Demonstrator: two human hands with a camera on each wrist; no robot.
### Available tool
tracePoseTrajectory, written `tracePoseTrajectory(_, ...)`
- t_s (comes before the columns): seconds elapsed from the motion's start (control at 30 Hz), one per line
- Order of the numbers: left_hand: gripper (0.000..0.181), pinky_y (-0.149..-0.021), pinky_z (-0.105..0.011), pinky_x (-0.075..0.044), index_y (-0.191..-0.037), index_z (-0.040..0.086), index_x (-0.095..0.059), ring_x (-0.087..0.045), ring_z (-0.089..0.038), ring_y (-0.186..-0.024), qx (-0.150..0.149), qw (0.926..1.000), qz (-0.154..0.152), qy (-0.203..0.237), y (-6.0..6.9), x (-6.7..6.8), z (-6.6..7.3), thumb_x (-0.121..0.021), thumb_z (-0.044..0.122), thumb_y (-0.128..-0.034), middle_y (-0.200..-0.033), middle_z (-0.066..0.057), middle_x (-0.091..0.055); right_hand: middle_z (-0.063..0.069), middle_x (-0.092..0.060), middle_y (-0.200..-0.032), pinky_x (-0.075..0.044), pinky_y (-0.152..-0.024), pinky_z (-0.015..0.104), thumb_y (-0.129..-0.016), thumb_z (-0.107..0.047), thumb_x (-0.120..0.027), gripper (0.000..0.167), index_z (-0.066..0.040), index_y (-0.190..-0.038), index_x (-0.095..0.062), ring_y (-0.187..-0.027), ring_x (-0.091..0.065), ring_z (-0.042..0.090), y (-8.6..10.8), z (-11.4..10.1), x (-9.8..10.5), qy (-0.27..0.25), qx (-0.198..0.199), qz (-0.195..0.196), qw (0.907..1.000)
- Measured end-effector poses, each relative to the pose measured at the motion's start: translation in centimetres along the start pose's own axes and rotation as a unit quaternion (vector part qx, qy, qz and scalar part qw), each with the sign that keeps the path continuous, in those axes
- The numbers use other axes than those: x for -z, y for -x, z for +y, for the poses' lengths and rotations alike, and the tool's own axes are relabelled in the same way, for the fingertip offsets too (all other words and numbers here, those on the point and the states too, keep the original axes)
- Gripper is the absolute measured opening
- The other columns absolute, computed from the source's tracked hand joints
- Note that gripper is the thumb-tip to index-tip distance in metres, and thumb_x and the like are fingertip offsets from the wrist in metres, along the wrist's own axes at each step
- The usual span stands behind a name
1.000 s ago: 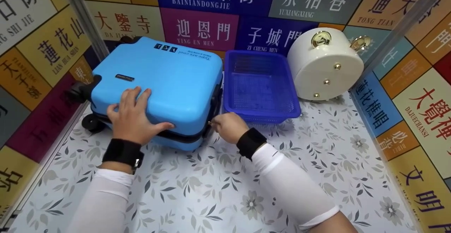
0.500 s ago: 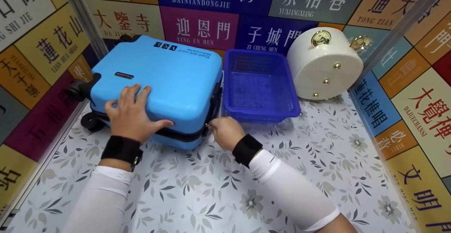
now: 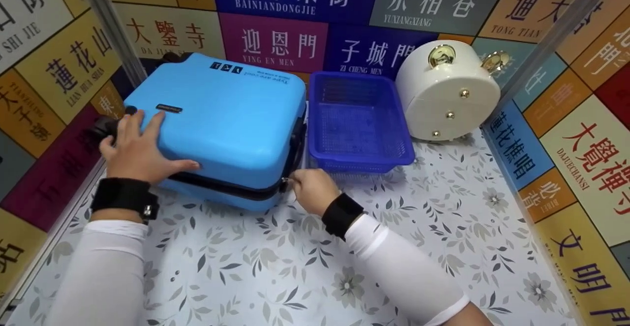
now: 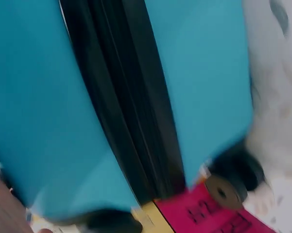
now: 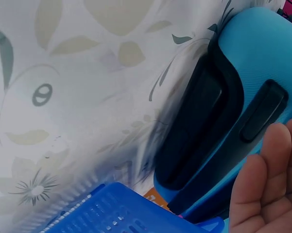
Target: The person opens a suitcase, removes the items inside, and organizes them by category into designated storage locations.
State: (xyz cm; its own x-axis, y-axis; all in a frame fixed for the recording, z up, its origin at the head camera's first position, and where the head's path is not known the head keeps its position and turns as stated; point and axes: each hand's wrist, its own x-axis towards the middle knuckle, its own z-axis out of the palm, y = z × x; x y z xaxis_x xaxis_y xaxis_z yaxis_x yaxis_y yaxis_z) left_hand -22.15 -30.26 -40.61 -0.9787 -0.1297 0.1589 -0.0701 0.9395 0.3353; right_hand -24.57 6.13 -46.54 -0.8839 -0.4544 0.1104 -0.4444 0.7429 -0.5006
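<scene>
A light blue hard-shell suitcase (image 3: 221, 114) lies flat on the floral cloth, at the left of the head view. My left hand (image 3: 140, 153) rests on its near left edge, fingers spread over the top and thumb along the side. At the near right corner my right hand (image 3: 315, 188) pinches a small metallic zipper pull (image 3: 285, 181). A black zipper band (image 4: 131, 107) runs between the two blue shells in the left wrist view; whether it is parted there I cannot tell. The right wrist view shows curled fingers (image 5: 277, 179) beside a black side handle (image 5: 265, 109); the pull is hidden there.
A blue plastic basket (image 3: 359, 129) stands just right of the suitcase. Beyond it is a round cream-white case (image 3: 443, 94) with gold studs and gold fittings. Panels printed with characters surround the floral-patterned surface (image 3: 275, 277). Black wheels (image 4: 223, 189) stick out at the suitcase's left end.
My left hand has slid left along the suitcase edge. The right hand, pinching the zipper pull, has moved slightly toward the near corner. The head view has shifted a little.
</scene>
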Motion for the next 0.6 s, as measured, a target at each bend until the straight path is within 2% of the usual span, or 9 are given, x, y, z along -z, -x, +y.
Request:
tracePoseTrajectory(0.1,0.143,-0.113,-0.087,-0.003,-0.171,0.029,-0.009,0.007,-0.055,-0.160,0.012,0.9998,-0.013,0.003,-0.4,0.6,-1.7,-0.075,0.092,-0.0611,-0.176,-0.025,0.003,0.005,-0.082,-0.098,-0.062,-0.086,0.041,-0.106,-0.019,-0.061,0.021,-0.009,-0.103,-0.079,-0.091,-0.078,0.025,0.0,-0.1,-0.2,-0.006,-0.006,0.000,1.0000)
tracePoseTrajectory(0.2,0.143,-0.112,-0.087,-0.006,-0.171,0.029,-0.011,0.001,-0.060,-0.157,0.016,0.9997,-0.012,0.012,-0.7,1.0,-2.6,-0.078,0.090,-0.0604,-0.174,-0.031,0.000,0.004,-0.081,-0.095,-0.061,-0.081,0.040,-0.106,-0.022,-0.061,0.023,-0.009,-0.100,-0.078,-0.085,-0.076,0.022,0.1,-0.3,-0.4,-0.020,-0.007,-0.007,0.9997)
tracePoseTrajectory(0.33,0.142,-0.111,-0.084,-0.012,-0.170,0.028,-0.019,-0.018,-0.061,-0.152,0.016,0.9998,0.005,0.012,-0.9,1.1,-2.7,-0.081,0.089,-0.0583,-0.168,-0.038,-0.014,0.001,-0.079,-0.089,-0.059,-0.074,0.037,-0.107,-0.027,-0.062,0.025,-0.011,-0.093,-0.076,-0.075,-0.071,0.017,0.1,-0.3,-0.5,-0.028,-0.012,-0.010,0.9995)
tracePoseTrajectory(0.4,0.141,-0.111,-0.083,-0.012,-0.170,0.028,-0.021,-0.022,-0.060,-0.151,0.015,0.9997,0.010,0.015,-0.9,1.0,-2.6,-0.081,0.088,-0.0579,-0.166,-0.040,-0.018,0.000,-0.079,-0.087,-0.058,-0.072,0.035,-0.106,-0.028,-0.063,0.025,-0.013,-0.092,-0.076,-0.073,-0.069,0.015,0.1,-0.2,-0.6,-0.025,-0.014,-0.009,0.9996)
tracePoseTrajectory(0.6,0.140,-0.114,-0.084,-0.005,-0.170,0.027,-0.020,-0.014,-0.060,-0.154,0.016,0.9993,0.005,0.033,-0.9,0.6,-2.7,-0.082,0.086,-0.0597,-0.167,-0.040,-0.013,-0.001,-0.079,-0.088,-0.058,-0.072,0.033,-0.105,-0.027,-0.065,0.022,-0.013,-0.094,-0.079,-0.071,-0.068,0.012,0.6,-0.8,-0.7,-0.019,-0.009,-0.009,0.9997)
